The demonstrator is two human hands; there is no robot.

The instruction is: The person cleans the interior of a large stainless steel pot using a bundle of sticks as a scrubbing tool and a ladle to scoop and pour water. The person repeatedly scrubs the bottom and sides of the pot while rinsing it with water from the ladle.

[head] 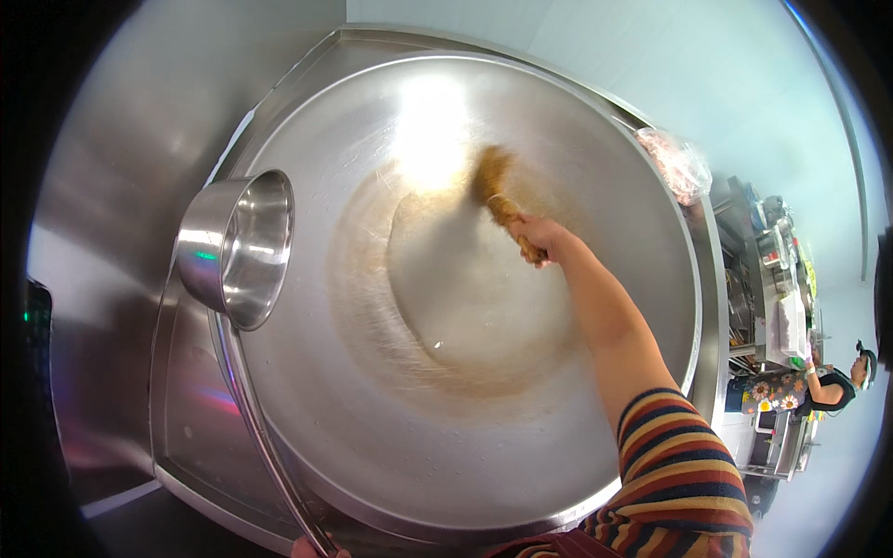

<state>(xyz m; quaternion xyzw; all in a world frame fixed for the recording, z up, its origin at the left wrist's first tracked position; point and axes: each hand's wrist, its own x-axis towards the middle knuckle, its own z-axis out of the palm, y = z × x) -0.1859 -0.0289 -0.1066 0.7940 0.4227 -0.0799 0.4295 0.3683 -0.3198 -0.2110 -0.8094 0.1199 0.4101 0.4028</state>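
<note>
My right hand (541, 239) grips the bound handle of a brown wok brush (494, 176), whose blurred bristle end rests on or just above the wall of a huge metal wok (446, 467). Shallow liquid (474, 307) lies in the bottom of the wok, ringed by a brownish stain. At the lower edge of the view, only part of my left hand (307, 549) shows, closed around the long handle of a deep stainless steel ladle (202, 237). The ladle's bowl is tilted on its side above the wok's left rim, and its inside looks bare.
Steel panels (132, 230) stand at the left, close to the ladle. A clear plastic bag of pinkish contents (675, 164) sits by the wok's right rim. Farther right, a person in a flowered apron (774, 393) stands at a counter with pans and a white box (792, 324).
</note>
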